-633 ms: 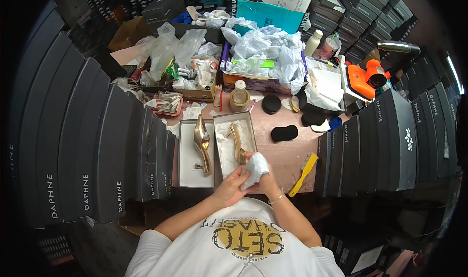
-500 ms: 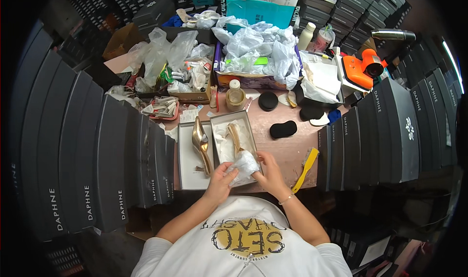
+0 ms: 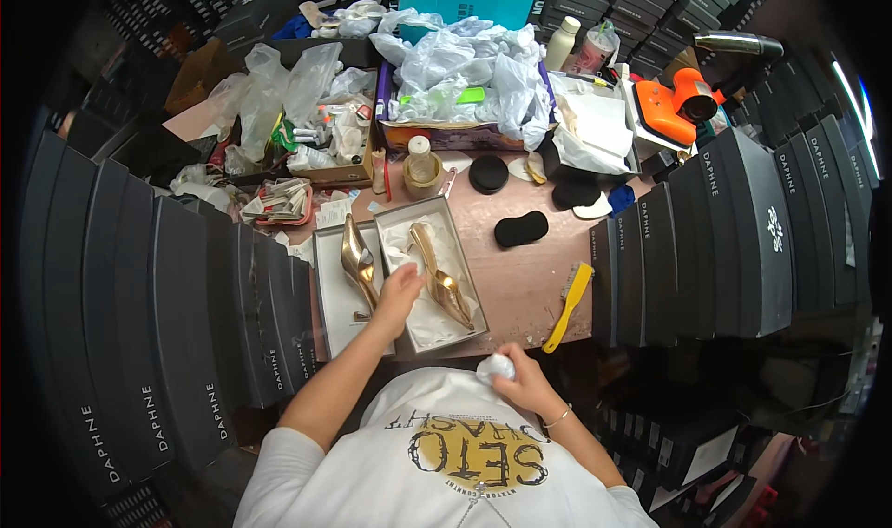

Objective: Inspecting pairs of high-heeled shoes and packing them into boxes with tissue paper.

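Observation:
My right hand (image 3: 528, 385), low in front of my shirt, is closed around a crumpled white wad of wrapping (image 3: 497, 368). My left hand (image 3: 400, 297) is over the inner edge of the grey shoe box (image 3: 473, 297), fingers loosely apart, nothing visible in them. Inside that box a gold pointed shoe (image 3: 440, 282) lies on white tissue paper (image 3: 429, 320). Just left of it, a second gold shoe (image 3: 357, 260) rests in the white-lined box lid (image 3: 332, 284), its lower end partly behind my left forearm.
A yellow-handled brush (image 3: 569, 307) and black sponges (image 3: 521, 230) lie on the right of the table. Behind stand a bottle (image 3: 421, 169), a carton of crumpled wrapping (image 3: 471, 136) and an orange device (image 3: 665, 110). Dark shoe boxes (image 3: 190, 296) line both sides.
My right hand has drawn back toward my body with the wrapping bunched up. My left hand has let go of it and moved forward-left over the box. The right-hand gold shoe is now uncovered.

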The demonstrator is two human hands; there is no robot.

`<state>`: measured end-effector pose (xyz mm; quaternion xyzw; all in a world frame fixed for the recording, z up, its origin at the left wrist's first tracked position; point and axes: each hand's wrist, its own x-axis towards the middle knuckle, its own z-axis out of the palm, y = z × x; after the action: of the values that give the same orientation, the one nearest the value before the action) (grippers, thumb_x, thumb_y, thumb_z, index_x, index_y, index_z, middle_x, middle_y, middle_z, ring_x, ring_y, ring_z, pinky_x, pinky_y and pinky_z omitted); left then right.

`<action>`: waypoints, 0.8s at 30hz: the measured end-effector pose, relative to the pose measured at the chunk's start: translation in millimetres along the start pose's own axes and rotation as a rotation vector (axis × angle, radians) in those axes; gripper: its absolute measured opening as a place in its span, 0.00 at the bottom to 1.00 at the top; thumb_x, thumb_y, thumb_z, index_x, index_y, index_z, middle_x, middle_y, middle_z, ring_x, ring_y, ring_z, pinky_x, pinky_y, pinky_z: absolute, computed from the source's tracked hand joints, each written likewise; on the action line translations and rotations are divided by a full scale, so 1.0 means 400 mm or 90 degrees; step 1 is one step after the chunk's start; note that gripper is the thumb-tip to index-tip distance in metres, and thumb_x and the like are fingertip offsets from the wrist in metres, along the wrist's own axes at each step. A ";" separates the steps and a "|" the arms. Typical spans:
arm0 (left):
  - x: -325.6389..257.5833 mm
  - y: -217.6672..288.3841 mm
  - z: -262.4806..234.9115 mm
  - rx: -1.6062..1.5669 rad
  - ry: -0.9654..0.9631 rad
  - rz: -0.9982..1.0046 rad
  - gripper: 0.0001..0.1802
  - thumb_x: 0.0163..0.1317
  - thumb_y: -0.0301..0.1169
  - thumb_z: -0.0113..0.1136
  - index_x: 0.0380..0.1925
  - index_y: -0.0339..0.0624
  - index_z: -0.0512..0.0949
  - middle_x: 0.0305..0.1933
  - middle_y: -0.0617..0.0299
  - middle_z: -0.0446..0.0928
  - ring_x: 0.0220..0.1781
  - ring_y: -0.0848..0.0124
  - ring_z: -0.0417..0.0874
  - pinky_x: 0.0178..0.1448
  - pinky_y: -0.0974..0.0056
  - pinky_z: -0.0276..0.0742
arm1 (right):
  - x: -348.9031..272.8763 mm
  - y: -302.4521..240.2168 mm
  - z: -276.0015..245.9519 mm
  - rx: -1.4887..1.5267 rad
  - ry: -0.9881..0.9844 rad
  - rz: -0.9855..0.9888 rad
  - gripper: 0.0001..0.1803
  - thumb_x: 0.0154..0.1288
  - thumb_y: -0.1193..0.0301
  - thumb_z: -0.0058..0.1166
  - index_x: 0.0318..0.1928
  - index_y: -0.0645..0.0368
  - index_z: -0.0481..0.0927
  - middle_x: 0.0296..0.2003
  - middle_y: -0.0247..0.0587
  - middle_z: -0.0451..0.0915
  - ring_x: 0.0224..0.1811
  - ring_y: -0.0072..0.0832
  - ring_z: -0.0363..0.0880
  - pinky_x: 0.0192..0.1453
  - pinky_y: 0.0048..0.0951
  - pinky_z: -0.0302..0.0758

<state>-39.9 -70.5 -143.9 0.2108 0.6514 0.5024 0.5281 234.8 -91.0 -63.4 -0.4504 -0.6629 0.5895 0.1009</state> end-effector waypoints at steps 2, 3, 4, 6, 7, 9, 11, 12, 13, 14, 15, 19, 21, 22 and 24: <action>0.094 -0.056 0.016 0.021 0.041 -0.109 0.34 0.58 0.42 0.62 0.59 0.33 0.65 0.44 0.53 0.78 0.43 0.66 0.80 0.46 0.67 0.74 | -0.033 -0.018 -0.006 -0.050 -0.107 0.034 0.22 0.56 0.66 0.58 0.50 0.61 0.69 0.38 0.51 0.78 0.39 0.38 0.80 0.43 0.31 0.74; 0.133 -0.094 0.023 0.116 0.043 -0.082 0.34 0.56 0.43 0.63 0.58 0.34 0.66 0.41 0.53 0.79 0.41 0.65 0.80 0.45 0.65 0.74 | -0.046 -0.020 0.002 -0.031 -0.099 0.006 0.23 0.58 0.64 0.57 0.50 0.62 0.69 0.38 0.52 0.78 0.40 0.42 0.80 0.44 0.33 0.74; 0.169 -0.120 0.032 0.212 0.049 -0.051 0.34 0.55 0.44 0.64 0.57 0.35 0.67 0.39 0.53 0.79 0.39 0.64 0.80 0.45 0.64 0.75 | -0.053 -0.016 0.007 -0.078 -0.081 -0.026 0.23 0.59 0.63 0.57 0.51 0.62 0.69 0.39 0.53 0.78 0.41 0.43 0.79 0.45 0.34 0.74; 0.224 -0.155 0.049 0.345 0.047 0.005 0.25 0.55 0.42 0.59 0.49 0.37 0.73 0.43 0.47 0.79 0.45 0.54 0.81 0.49 0.57 0.74 | -0.063 -0.013 0.003 -0.175 -0.034 -0.092 0.23 0.61 0.62 0.56 0.51 0.62 0.70 0.39 0.54 0.77 0.43 0.47 0.78 0.47 0.37 0.73; 0.237 -0.192 0.042 0.355 0.060 0.005 0.23 0.56 0.41 0.58 0.48 0.37 0.74 0.44 0.47 0.79 0.47 0.53 0.80 0.50 0.56 0.74 | -0.062 -0.028 0.002 -0.154 -0.041 -0.043 0.21 0.61 0.62 0.54 0.49 0.62 0.71 0.40 0.55 0.77 0.45 0.51 0.76 0.49 0.39 0.72; 0.230 -0.179 0.082 0.381 0.060 0.017 0.20 0.57 0.40 0.55 0.45 0.38 0.75 0.44 0.47 0.79 0.48 0.52 0.80 0.50 0.56 0.74 | -0.045 -0.020 -0.013 -0.157 -0.042 -0.067 0.20 0.61 0.62 0.54 0.48 0.63 0.72 0.40 0.55 0.77 0.45 0.50 0.77 0.48 0.39 0.73; 0.227 -0.184 0.083 0.409 0.068 0.040 0.18 0.57 0.38 0.54 0.44 0.38 0.75 0.43 0.47 0.79 0.47 0.52 0.80 0.51 0.56 0.73 | -0.022 -0.036 -0.028 -0.131 -0.039 -0.090 0.18 0.60 0.64 0.55 0.46 0.62 0.73 0.38 0.54 0.77 0.42 0.48 0.78 0.45 0.39 0.73; 0.228 -0.203 0.049 0.376 0.068 0.052 0.18 0.56 0.37 0.54 0.44 0.38 0.75 0.41 0.47 0.80 0.46 0.51 0.80 0.50 0.55 0.74 | 0.001 -0.069 -0.037 -0.103 -0.035 -0.086 0.16 0.60 0.65 0.55 0.44 0.62 0.74 0.35 0.53 0.78 0.38 0.48 0.78 0.42 0.37 0.73; 0.245 -0.233 0.007 0.344 0.070 0.068 0.17 0.56 0.36 0.53 0.43 0.38 0.75 0.40 0.48 0.80 0.44 0.51 0.80 0.49 0.55 0.74 | 0.027 -0.112 -0.046 -0.105 -0.010 -0.111 0.15 0.60 0.65 0.56 0.43 0.62 0.74 0.34 0.53 0.78 0.37 0.48 0.77 0.41 0.37 0.73; 0.261 -0.238 -0.024 0.308 0.067 0.086 0.17 0.56 0.35 0.53 0.43 0.38 0.75 0.38 0.48 0.80 0.43 0.50 0.80 0.48 0.55 0.74 | 0.057 -0.151 -0.060 -0.109 0.018 -0.135 0.15 0.59 0.65 0.56 0.41 0.62 0.74 0.33 0.52 0.77 0.35 0.48 0.77 0.40 0.36 0.73; 0.223 -0.147 -0.023 0.339 -0.044 0.137 0.17 0.56 0.33 0.52 0.44 0.38 0.74 0.32 0.53 0.80 0.34 0.57 0.81 0.41 0.59 0.75 | 0.082 -0.166 -0.088 -0.144 0.046 -0.182 0.14 0.59 0.66 0.57 0.40 0.62 0.74 0.33 0.52 0.76 0.35 0.49 0.76 0.40 0.36 0.73; 0.027 0.235 -0.045 0.423 -0.492 0.068 0.20 0.59 0.27 0.50 0.52 0.36 0.73 0.28 0.69 0.74 0.28 0.81 0.70 0.31 0.73 0.67 | 0.180 -0.306 -0.123 -0.308 0.047 -0.506 0.15 0.59 0.67 0.57 0.43 0.61 0.73 0.37 0.51 0.76 0.39 0.46 0.75 0.43 0.33 0.72; -0.027 0.300 -0.044 0.479 -0.669 0.041 0.20 0.59 0.28 0.49 0.51 0.34 0.74 0.30 0.68 0.75 0.30 0.81 0.70 0.34 0.73 0.68 | 0.236 -0.312 -0.116 -0.363 -0.112 -0.565 0.17 0.60 0.66 0.56 0.45 0.61 0.72 0.38 0.48 0.76 0.40 0.39 0.75 0.45 0.31 0.72; -0.050 0.285 -0.049 0.437 -0.726 0.053 0.17 0.63 0.30 0.50 0.50 0.35 0.75 0.31 0.67 0.76 0.32 0.80 0.71 0.37 0.73 0.68 | 0.257 -0.301 -0.105 -0.342 -0.234 -0.527 0.17 0.60 0.66 0.56 0.47 0.62 0.72 0.38 0.46 0.76 0.41 0.36 0.75 0.45 0.31 0.72; -0.073 0.242 -0.056 0.351 -0.817 -0.163 0.18 0.67 0.37 0.49 0.49 0.36 0.77 0.38 0.62 0.79 0.35 0.77 0.76 0.42 0.72 0.72 | 0.278 -0.256 -0.093 -0.107 -0.610 -0.194 0.18 0.62 0.65 0.55 0.48 0.62 0.72 0.39 0.41 0.77 0.42 0.27 0.73 0.47 0.29 0.71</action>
<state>-74.3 -64.4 -46.5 0.5129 0.3344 0.0298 0.7901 146.9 24.7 -7.4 -0.0344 -0.7381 0.6529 -0.1666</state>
